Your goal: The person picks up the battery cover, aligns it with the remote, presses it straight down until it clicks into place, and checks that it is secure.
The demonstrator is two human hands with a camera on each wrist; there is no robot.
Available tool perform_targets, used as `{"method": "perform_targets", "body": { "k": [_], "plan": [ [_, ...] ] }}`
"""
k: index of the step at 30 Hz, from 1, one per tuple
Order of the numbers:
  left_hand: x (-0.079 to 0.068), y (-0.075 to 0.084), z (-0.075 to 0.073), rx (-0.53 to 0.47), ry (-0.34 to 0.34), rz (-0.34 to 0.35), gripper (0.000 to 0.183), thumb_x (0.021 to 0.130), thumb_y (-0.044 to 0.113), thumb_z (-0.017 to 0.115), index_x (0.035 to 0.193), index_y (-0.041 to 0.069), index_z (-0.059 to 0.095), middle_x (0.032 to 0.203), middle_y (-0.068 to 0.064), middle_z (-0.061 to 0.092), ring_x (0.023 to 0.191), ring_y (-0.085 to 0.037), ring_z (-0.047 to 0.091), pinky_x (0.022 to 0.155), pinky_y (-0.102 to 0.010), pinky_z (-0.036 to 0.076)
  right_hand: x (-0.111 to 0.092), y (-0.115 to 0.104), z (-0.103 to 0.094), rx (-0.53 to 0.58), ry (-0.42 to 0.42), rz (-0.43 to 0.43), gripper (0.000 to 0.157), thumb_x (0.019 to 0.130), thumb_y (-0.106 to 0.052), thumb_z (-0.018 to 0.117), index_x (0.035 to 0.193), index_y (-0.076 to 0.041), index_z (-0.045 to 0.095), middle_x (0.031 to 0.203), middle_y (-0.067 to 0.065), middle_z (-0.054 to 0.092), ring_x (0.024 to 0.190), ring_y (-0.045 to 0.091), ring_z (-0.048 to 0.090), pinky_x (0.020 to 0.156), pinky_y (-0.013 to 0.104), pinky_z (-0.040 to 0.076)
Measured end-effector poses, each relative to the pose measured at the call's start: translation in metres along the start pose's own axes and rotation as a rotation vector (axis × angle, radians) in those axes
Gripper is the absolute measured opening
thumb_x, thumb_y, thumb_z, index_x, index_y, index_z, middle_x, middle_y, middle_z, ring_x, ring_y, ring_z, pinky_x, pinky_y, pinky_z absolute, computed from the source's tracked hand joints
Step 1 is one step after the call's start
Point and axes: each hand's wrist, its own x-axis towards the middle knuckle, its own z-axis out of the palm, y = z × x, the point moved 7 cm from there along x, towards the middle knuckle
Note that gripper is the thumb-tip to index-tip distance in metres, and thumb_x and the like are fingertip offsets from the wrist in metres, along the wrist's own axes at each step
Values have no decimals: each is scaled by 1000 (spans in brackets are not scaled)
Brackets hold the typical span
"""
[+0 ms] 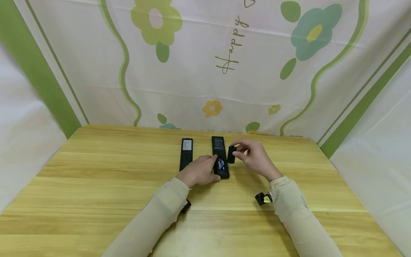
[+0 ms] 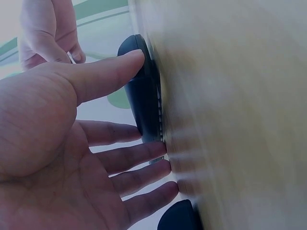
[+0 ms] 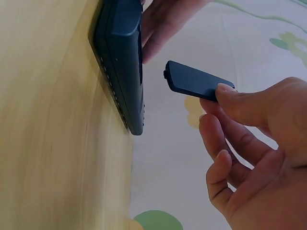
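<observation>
A black remote control (image 1: 220, 171) lies face down on the wooden table with its battery compartment uncovered, blue-and-white batteries (image 1: 221, 164) showing inside. My left hand (image 1: 201, 169) rests against its left side, thumb on the near end. In the left wrist view the fingers (image 2: 129, 158) of that hand stretch out fairly straight, tips at the tabletop. Between thumb and fingertips, my right hand (image 1: 255, 157) pinches a black battery cover (image 3: 196, 80), held up just right of the remote. A tab juts from the cover's far end in the right wrist view.
Left of this remote lies a second black remote (image 1: 186, 151) with a white label, partly behind my left hand. A small black piece with a yellow patch (image 1: 264, 198) sits by my right sleeve. Another black object (image 1: 186, 206) is partly hidden by my left sleeve. A printed curtain (image 1: 192, 78) hangs behind the table.
</observation>
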Motion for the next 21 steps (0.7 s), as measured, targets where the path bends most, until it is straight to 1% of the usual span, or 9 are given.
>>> {"method": "perform_targets", "body": {
  "k": [8,16,21],
  "plan": [
    [-1,1,-1,9,6,8,81,96,39,72,157,1,34,154,-18,44,140,-32,45,113,-45,40,0,-4,10,40,-39,-25,25,93,-5,74,118,-7,71,88,0,71,80,16,63,69,36,52],
    [-2,1,-2,7,-1,1,82,96,39,71,158,2,33,155,-18,44,140,-32,45,112,-46,41,0,-5,19,48,-72,-50,25,93,-6,74,118,-12,72,90,0,71,80,14,64,68,36,52],
    [-1,0,-2,9,-5,-3,82,96,40,71,158,2,32,155,-18,43,140,-32,45,112,-46,41,-1,-4,23,44,-86,-48,24,94,-8,73,118,-13,72,90,0,71,80,13,64,68,35,52]
  ]
}}
